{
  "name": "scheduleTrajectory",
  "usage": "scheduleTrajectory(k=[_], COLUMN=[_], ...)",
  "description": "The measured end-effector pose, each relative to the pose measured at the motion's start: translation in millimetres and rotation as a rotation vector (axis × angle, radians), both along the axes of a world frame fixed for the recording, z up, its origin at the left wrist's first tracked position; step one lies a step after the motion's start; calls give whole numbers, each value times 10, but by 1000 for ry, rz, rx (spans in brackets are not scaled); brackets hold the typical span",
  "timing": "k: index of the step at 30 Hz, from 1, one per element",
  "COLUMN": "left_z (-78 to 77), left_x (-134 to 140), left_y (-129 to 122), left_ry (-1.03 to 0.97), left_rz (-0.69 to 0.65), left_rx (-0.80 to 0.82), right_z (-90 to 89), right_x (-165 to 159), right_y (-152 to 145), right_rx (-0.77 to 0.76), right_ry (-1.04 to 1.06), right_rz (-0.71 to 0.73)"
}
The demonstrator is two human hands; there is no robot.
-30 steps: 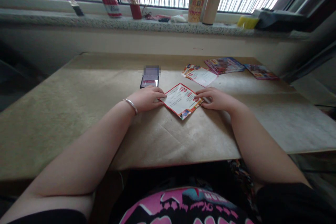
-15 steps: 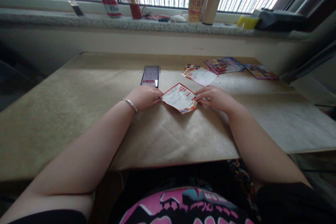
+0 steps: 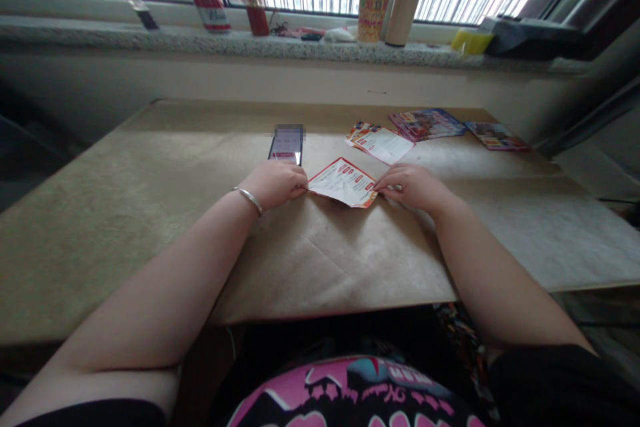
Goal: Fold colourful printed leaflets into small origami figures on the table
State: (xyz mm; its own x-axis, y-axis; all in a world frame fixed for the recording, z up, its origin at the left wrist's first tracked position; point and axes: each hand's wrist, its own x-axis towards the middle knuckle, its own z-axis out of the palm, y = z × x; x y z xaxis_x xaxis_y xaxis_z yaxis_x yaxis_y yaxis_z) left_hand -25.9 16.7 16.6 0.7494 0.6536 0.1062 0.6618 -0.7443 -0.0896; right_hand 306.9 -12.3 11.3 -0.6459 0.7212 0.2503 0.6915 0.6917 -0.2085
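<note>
Between my hands is a white leaflet (image 3: pixel 341 183) with red edges, red labels and an orange patterned corner. My left hand (image 3: pixel 278 184), with a silver bangle at the wrist, pinches its left corner. On the opposite side my right hand (image 3: pixel 411 188) grips the right corner between thumb and fingers. The leaflet's near edge bows up a little off the table. Just beyond my left hand lies a phone (image 3: pixel 287 145) with its screen lit. Past my right hand, several similar leaflets (image 3: pixel 384 144) are fanned out on the table.
Colourful printed leaflets (image 3: pixel 428 124) lie at the back right, with another small pile (image 3: pixel 496 136) beside them. A tan cover spreads over the table (image 3: pixel 165 213). On the stone windowsill (image 3: pixel 165 40) stand a red can (image 3: pixel 210 7), a red bottle (image 3: pixel 258 19) and a patterned cup (image 3: pixel 374 8).
The leaflet's near edge has tipped and curved, so its surface looks flatter to me. Both hands keep hold of the corners and have hardly moved.
</note>
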Motion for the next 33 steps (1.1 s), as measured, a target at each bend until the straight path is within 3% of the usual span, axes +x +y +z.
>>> scheduleTrajectory(k=[6, 23, 30, 33], left_z=[0, 21, 30, 16], left_x=[-13, -35, -56, -45], left_y=[13, 32, 26, 19], left_ry=[-1, -32, -19, -9], left_rz=[0, 37, 57, 107], left_rx=[-12, -3, 9, -5], right_z=[76, 29, -53, -92], right_x=[-39, -65, 1, -6], right_y=[-61, -49, 15, 41], right_rx=[34, 37, -73, -118], right_ry=[-73, -125, 24, 69], right_rz=[-3, 24, -9, -90])
